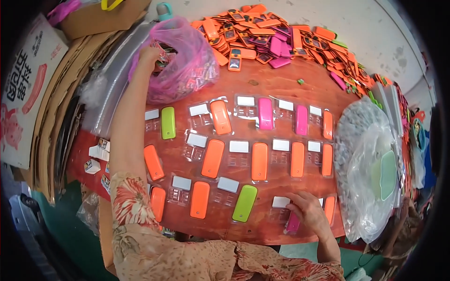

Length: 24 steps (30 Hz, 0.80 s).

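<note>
Pink plastic bag (199,56) at eleven o'clock, magenta case (293,224) at five, red tabletop (274,80), red-flowered beige sleeve (136,203) at eight.

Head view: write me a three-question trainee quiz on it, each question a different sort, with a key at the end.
1. True or false: the left hand is at the translucent pink bag.
2. Which colour is the case that the right hand partly covers? A) green B) orange C) magenta
3. How many green cases can be seen in the rows on the red table?

Key
1. True.
2. C.
3. Two: one in the farthest row, one in the nearest row.
</note>
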Tool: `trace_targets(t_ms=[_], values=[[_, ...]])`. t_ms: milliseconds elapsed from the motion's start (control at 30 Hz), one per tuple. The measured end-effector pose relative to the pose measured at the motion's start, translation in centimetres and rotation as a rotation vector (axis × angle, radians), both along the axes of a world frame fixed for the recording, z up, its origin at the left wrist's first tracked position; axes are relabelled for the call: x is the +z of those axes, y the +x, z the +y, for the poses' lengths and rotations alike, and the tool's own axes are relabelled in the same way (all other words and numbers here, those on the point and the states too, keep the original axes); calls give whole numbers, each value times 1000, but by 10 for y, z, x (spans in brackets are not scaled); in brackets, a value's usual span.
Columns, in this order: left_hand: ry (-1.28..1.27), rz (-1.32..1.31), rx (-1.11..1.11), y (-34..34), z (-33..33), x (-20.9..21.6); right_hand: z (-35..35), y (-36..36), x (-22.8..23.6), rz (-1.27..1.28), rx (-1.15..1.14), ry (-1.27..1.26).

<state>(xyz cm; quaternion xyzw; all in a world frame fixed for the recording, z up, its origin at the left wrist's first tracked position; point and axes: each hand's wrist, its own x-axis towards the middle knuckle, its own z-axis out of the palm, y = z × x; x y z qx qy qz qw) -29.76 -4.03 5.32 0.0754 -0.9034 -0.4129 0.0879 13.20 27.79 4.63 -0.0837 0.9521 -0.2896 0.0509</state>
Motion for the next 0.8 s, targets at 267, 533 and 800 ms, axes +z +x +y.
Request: trace_targets(t_ms=[267, 533, 800], values=[[422, 298, 406, -15, -41, -11, -7, -6, 6, 59, 54, -19], [-88, 266, 248, 12, -18, -12, -14, -6, 5, -9, 90, -31], [265, 333, 384, 16, -29, 9, -15, -4, 4, 2, 73, -22]])
